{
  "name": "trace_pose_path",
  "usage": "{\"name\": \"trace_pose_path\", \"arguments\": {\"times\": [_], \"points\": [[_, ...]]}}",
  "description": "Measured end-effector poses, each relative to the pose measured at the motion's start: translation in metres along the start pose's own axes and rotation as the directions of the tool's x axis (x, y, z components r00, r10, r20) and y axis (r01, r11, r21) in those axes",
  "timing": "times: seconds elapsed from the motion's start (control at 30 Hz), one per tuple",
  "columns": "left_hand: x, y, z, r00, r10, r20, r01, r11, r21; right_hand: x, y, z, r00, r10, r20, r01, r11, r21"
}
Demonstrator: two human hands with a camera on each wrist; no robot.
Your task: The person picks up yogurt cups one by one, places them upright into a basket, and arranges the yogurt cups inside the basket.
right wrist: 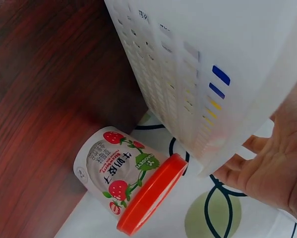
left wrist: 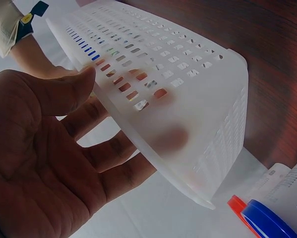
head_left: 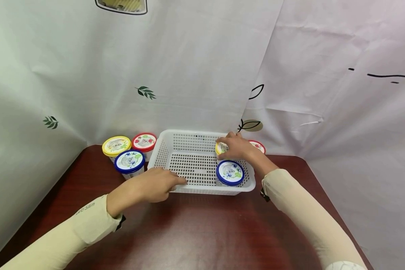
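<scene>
A white perforated plastic basket (head_left: pixel 202 190) stands on the table. My left hand (head_left: pixel 154 184) grips its front rim toward the left corner; in the left wrist view the fingers reach over the rim, showing through the translucent wall (left wrist: pixel 203 124). Inside the basket's right end, my right hand (head_left: pixel 237 147) holds a yellow-lidded tub (head_left: pixel 221 149) from above, fingers spread around the lid and covering part of it. Just in front of it, also in the basket, is a blue-lidded tub (head_left: pixel 230 173). The right fingertips are mostly hidden behind the basket wall in the right wrist view.
Left of the basket stand a yellow-lidded tub (head_left: pixel 116 145), a red-lidded tub (head_left: pixel 144 141) and a blue-lidded tub (head_left: pixel 129 161). A strawberry tub with a red lid (right wrist: pixel 123 168) stands outside the basket's right end. White printed cloth (head_left: pixel 202 75) hangs behind the dark red table (head_left: pixel 202 232).
</scene>
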State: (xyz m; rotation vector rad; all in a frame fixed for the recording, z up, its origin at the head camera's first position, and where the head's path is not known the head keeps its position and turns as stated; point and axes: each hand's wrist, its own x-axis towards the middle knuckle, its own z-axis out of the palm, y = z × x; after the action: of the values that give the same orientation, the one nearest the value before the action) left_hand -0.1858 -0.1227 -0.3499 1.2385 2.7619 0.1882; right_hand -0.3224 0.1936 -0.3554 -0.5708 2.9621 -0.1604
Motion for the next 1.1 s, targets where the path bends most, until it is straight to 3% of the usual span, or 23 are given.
{"name": "trace_pose_path", "arguments": {"times": [0.3,0.87,1.1], "points": [[0.0005,0.0001,0.0004,1.000,-0.017,0.007,0.017,1.000,0.002,0.0016,-0.0013,0.0003,1.000,-0.012,0.027,0.012,1.000,-0.003],[-0.0008,-0.0004,-0.0009,1.000,0.023,-0.014,-0.022,0.999,0.023,0.0033,0.0024,0.0039,1.000,-0.023,0.011,0.023,1.000,-0.021],[-0.0002,0.0006,-0.0002,1.000,-0.008,0.001,0.008,1.000,0.004,-0.0006,0.0023,0.0032,0.999,-0.035,0.003,0.035,0.999,-0.011]]}}
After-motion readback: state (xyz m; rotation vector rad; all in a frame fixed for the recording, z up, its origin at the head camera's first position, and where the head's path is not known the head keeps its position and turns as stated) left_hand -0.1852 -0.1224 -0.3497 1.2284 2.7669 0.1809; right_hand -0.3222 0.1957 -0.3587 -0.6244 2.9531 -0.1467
